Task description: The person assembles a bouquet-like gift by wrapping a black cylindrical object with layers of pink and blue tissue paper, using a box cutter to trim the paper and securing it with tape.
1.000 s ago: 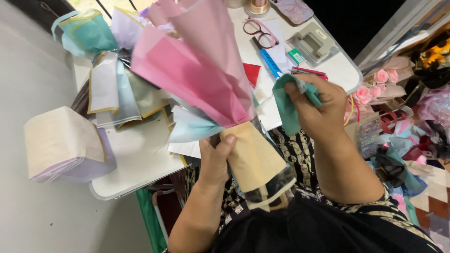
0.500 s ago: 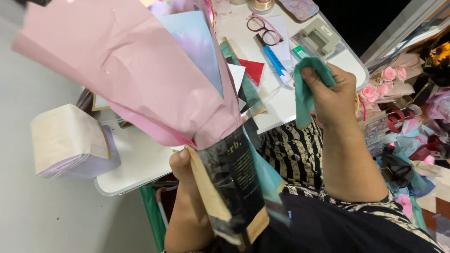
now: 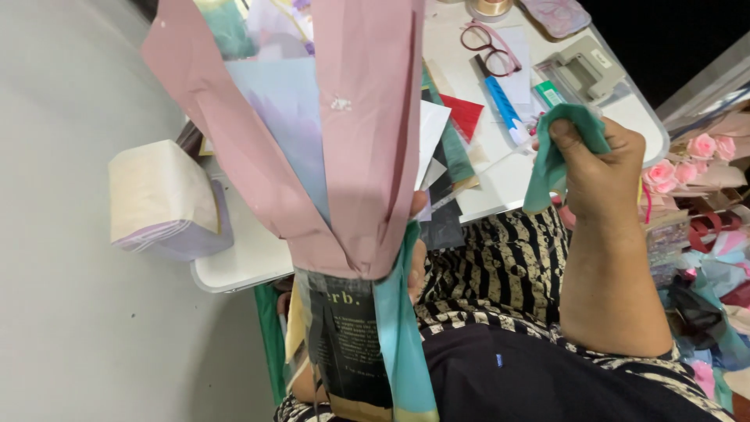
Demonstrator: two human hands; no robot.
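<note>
Midway: left hand (image 3: 418, 262) fingers clamped on wrapped bouquet (image 3: 344, 180), held upright before table (image 3: 234, 270) front edge; right hand (image 3: 598, 176) fingers pinched on teal ribbon (image 3: 558, 148), not yet tied.

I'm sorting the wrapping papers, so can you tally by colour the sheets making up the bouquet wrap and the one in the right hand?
Pink sheets: 1
Pale blue sheets: 1
Dark printed sheets: 1
Teal sheets: 2, one on the wrap, one in the right hand
Total: 5
</note>
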